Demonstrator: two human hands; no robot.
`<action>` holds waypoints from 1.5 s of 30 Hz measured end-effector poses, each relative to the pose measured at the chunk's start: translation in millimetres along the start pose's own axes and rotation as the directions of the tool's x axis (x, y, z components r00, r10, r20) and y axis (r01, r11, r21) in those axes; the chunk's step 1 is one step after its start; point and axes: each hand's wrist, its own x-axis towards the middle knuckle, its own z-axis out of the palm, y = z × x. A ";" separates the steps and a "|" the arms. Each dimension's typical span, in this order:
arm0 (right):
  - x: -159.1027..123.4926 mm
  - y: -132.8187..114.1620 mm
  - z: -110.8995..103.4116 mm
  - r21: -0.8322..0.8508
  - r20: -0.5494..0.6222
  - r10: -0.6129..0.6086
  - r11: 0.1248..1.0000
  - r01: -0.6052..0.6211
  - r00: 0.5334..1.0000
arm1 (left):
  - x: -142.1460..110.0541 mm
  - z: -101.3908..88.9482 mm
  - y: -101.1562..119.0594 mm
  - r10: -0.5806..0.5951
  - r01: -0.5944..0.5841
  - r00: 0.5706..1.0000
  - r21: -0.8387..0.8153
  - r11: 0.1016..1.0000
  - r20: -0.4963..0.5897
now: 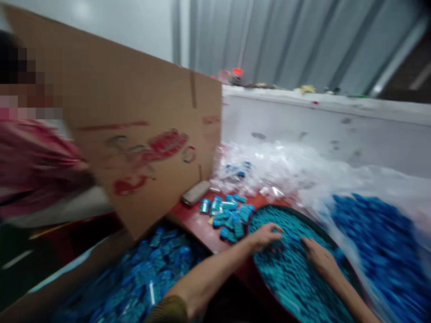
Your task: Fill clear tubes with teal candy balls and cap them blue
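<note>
A wide round tub (350, 269) with a dark rim is full of small teal pieces (299, 269). My left hand (267, 235) is over its left side, fingers curled; blur hides what they hold, if anything. Opposite it, my right hand (318, 255) reaches low over the same pieces, its fingertips blurred and partly hidden. Just left of the tub, several small clear containers (237, 220) with teal contents and blue ends lie in a loose pile on the red table (186, 220).
A large open cardboard box (161, 112) at left holds many blue-teal containers (158, 264). Clear plastic bags (279, 166) crowd the back, and a bag of blue pieces (380, 242) lies right. A grey block (195, 193) stands by the box. A person in pink (37, 166) is far left.
</note>
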 end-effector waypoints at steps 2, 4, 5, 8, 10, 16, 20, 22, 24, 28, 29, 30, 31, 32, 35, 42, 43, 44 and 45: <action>-2.6 14.0 -0.8 0.086 0.061 0.058 0.994 -0.064 0.996 | 21.7 -4.0 -9.9 -0.065 0.068 0.996 -0.037 0.997 0.068; -0.6 14.3 -2.7 0.271 0.076 0.084 0.957 -0.102 0.994 | 33.4 -8.2 -15.4 -0.081 0.089 0.990 -0.067 0.994 0.117; 0.3 10.7 -3.6 0.381 0.104 0.062 0.920 -0.097 0.993 | 35.5 -9.8 -16.4 -0.078 0.089 0.988 -0.081 0.993 0.133; -1.1 -6.3 -4.1 0.654 0.144 0.080 0.741 -0.155 0.986 | 33.9 -10.7 -16.2 -0.042 0.057 0.989 -0.103 0.993 0.141; -5.0 -16.0 -3.2 0.746 0.143 0.051 0.651 -0.141 0.988 | 31.1 -8.3 -16.2 -0.021 0.030 0.995 -0.091 0.995 0.102; -11.8 -21.7 -8.4 0.755 0.107 -0.002 0.651 -0.080 0.994 | 27.7 3.0 -17.0 0.055 -0.056 0.998 0.030 0.998 0.035; -10.2 -23.3 -15.0 0.818 0.180 0.031 0.550 -0.167 0.983 | 26.1 12.1 -13.1 0.078 -0.081 0.996 0.069 0.994 0.042; -10.6 -25.6 -15.7 0.846 0.180 0.070 0.498 -0.190 0.981 | 24.8 17.1 -11.1 0.072 -0.073 0.997 0.050 0.996 0.011; -12.3 -27.2 -14.7 0.855 0.144 0.119 0.484 -0.184 0.982 | 23.5 21.9 -8.9 0.063 -0.062 0.997 0.019 0.998 -0.040; -14.7 -24.9 -12.8 0.906 0.174 0.158 0.362 -0.220 0.972 | 23.1 26.7 -3.3 0.056 -0.061 0.995 -0.058 0.996 -0.082; -14.1 -23.2 -13.2 0.923 0.211 0.143 0.297 -0.246 0.967 | 23.7 26.2 -1.9 0.048 -0.053 0.997 -0.091 0.994 -0.058; -13.1 -21.5 -14.0 0.935 0.237 0.130 0.240 -0.262 0.963 | 24.6 25.0 -0.7 0.036 -0.039 0.999 -0.131 0.991 -0.025; -11.9 -19.8 -15.1 0.943 0.234 0.131 0.209 -0.258 0.963 | 25.6 23.3 0.3 0.022 -0.019 1.000 -0.174 0.985 0.014; -10.8 -18.2 -16.4 0.949 0.201 0.153 0.215 -0.231 0.968 | 26.5 21.3 0.9 0.007 0.004 0.999 -0.216 0.976 0.051; -10.2 -15.6 -19.4 0.900 0.003 0.223 0.424 -0.100 0.975 | 28.3 16.4 1.6 -0.036 0.072 0.991 -0.296 0.952 0.126; -25.0 -16.0 -14.7 0.509 -0.373 -0.155 0.790 0.341 0.915 | 28.7 20.4 -0.7 -0.085 0.127 0.986 -0.318 0.939 0.142; -26.4 -15.4 -13.9 0.481 -0.385 -0.191 0.793 0.373 0.903 | 29.1 21.0 -1.4 -0.093 0.138 0.984 -0.328 0.934 0.150; -27.2 -14.7 -13.5 0.473 -0.387 -0.208 0.791 0.387 0.898 | 29.5 21.4 -2.1 -0.101 0.149 0.983 -0.340 0.928 0.156; -27.3 -14.1 -13.6 0.485 -0.375 -0.204 0.788 0.379 0.904 | 30.0 21.7 -2.7 -0.109 0.158 0.982 -0.350 0.923 0.156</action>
